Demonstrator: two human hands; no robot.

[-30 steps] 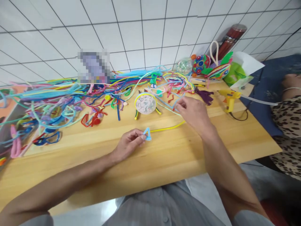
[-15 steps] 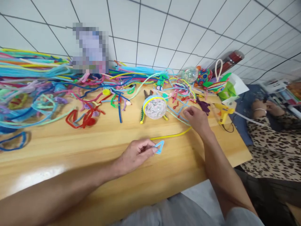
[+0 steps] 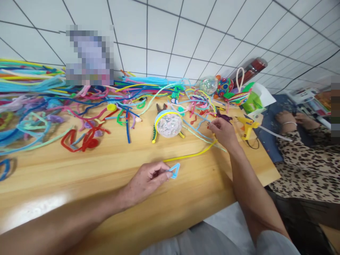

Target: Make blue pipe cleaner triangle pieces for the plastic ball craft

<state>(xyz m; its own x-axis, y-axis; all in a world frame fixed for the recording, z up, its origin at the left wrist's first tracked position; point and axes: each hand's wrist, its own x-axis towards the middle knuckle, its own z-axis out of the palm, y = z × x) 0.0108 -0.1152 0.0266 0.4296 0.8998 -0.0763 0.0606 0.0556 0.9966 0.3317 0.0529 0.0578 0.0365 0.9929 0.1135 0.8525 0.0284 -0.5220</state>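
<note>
- Along the far left of the wooden desk (image 3: 114,156), a tangle of fuzzy stems (image 3: 32,85), too many to count, runs back to the far edge.
- One red bundle (image 3: 91,143), fuzzy and bent into angular loops, lies left of the middle.
- One dark blue stem (image 3: 128,130), straight, points toward the near edge.
- One left hand (image 3: 145,182) is over the near part, thumb and fingers closed together, pinching the corner of one light blue triangle (image 3: 177,171), an open outline held clear of the other pieces.
- One pair of pliers (image 3: 154,132), its two green-and-yellow handles spread, shows around one clear ball (image 3: 170,124), shiny, banded in yellow and light blue.
- One yellow stem (image 3: 191,156), slim and gently curved, runs from behind the left hand to the right hand.
- One right hand (image 3: 225,134) has its fingers curled toward the thumb; whether they grip the yellow stem's end cannot be told.
- A second clear ball (image 3: 208,85) and one multicoloured ball (image 3: 224,87), knobbly, sit at the far edge.
- One yellow glue gun (image 3: 247,128), plastic, lies by the right edge.
</note>
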